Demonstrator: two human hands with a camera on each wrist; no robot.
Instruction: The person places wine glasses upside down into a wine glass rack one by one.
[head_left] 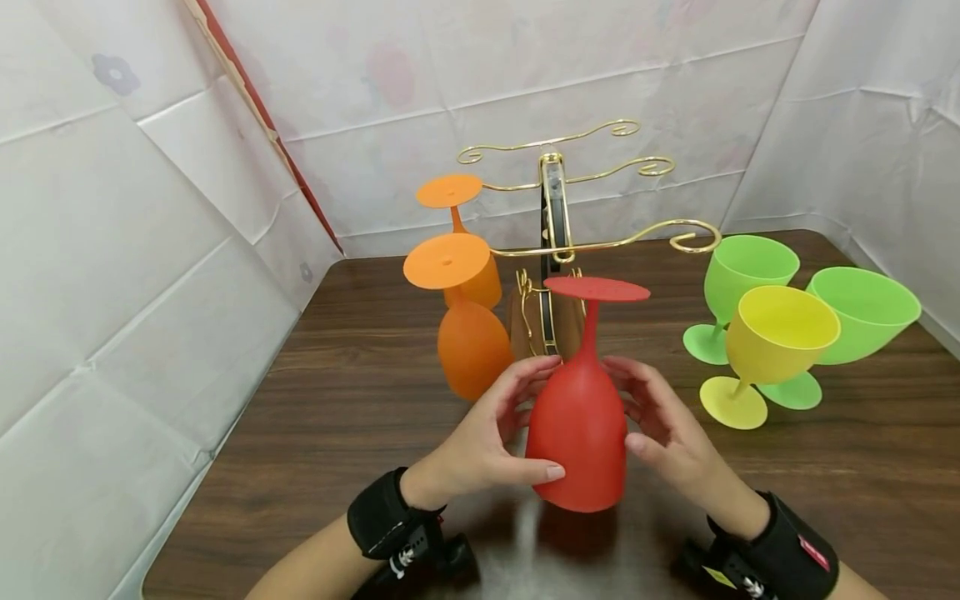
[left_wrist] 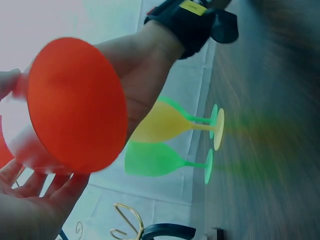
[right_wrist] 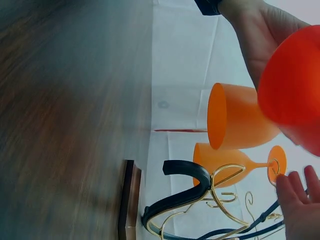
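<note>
A red plastic goblet is held upside down, its round foot on top and its bowl over the near part of the table. My left hand grips the bowl from the left, thumb across the front and fingers behind. In the left wrist view the goblet's open mouth faces the camera. My right hand is at the bowl's right side, thumb tip at its edge, fingers relaxed. The right wrist view shows those fingers extended beside the red bowl.
Behind the goblet stands a gold wire rack with curled arms. Two orange goblets hang inverted on its left side. To the right, a yellow goblet and two green goblets stand upright on the dark wooden table.
</note>
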